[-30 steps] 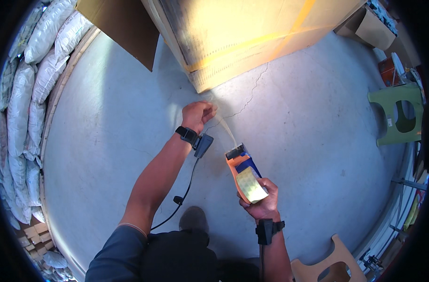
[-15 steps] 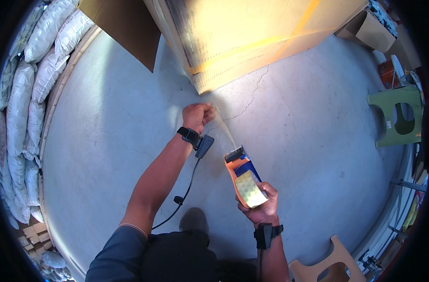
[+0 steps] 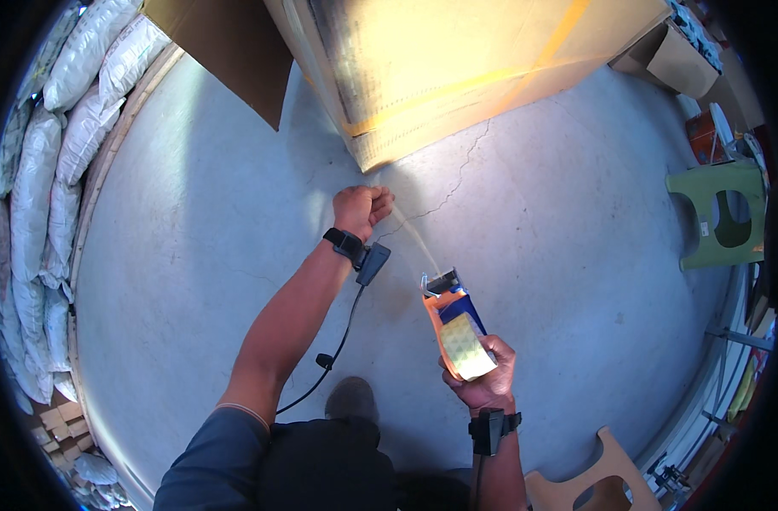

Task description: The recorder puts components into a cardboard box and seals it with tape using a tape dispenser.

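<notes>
My left hand (image 3: 362,210) is closed in a pinch on the free end of a strip of clear tape (image 3: 419,243). That strip runs slantwise down to an orange and blue tape dispenser (image 3: 455,300), which carries a thick roll of tape (image 3: 465,349). Around the dispenser's handle end, below the roll, my right hand (image 3: 487,375) is wrapped. Just beyond my left hand stands a big cardboard box (image 3: 474,68) with yellow tape bands, its near bottom corner close to my fingers. The exact grip of the left fingertips is small and partly hidden.
An open cardboard flap (image 3: 227,51) juts out at the upper left. White filled sacks (image 3: 40,179) are stacked along the left. To the right are a green stool (image 3: 721,213) and an opened carton (image 3: 670,60); a beige stool (image 3: 597,481) stands at lower right. Cracked concrete floor (image 3: 559,255) lies between.
The right hand and tape dispenser have shifted slightly right and down, lengthening the strip a little. My left hand stays nearly in place, still pinching the tape.
</notes>
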The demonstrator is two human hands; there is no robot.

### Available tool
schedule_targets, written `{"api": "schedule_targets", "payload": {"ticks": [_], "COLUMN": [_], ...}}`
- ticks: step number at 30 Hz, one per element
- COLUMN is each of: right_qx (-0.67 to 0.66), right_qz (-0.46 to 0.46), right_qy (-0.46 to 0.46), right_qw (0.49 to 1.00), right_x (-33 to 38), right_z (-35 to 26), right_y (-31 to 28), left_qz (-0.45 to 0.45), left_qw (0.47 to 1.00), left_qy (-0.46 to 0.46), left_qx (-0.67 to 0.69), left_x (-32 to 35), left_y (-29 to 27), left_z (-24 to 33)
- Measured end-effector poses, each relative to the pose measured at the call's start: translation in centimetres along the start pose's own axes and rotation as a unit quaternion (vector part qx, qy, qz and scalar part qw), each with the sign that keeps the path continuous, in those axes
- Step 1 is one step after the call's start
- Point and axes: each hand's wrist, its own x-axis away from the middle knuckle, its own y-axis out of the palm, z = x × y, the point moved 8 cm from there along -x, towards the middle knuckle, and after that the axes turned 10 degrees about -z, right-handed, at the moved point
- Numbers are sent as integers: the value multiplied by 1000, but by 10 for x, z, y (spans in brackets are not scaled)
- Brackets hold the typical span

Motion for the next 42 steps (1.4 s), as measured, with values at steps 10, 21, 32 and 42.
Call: {"api": "schedule_targets", "payload": {"ticks": [10, 21, 32, 42], "right_qx": [-15, 2, 19, 13], "right_qz": [18, -11, -3, -24], "right_qy": [1, -1, -13, -21], "right_qw": [1000, 1000, 1000, 999], "right_x": [0, -5, -4, -10], "right_z": [2, -1, -7, -11], "right_y": [0, 7, 16, 19], "left_qz": [7, 48, 42, -34], "left_qw": [1000, 998, 999, 994], "left_qy": [-18, 14, 1, 50], "left_qx": [8, -27, 23, 89], "left_x": [-8, -4, -9, -24], "left_y": [3, -4, -10, -7], "left_z": [-4, -1, 10, 26]}}
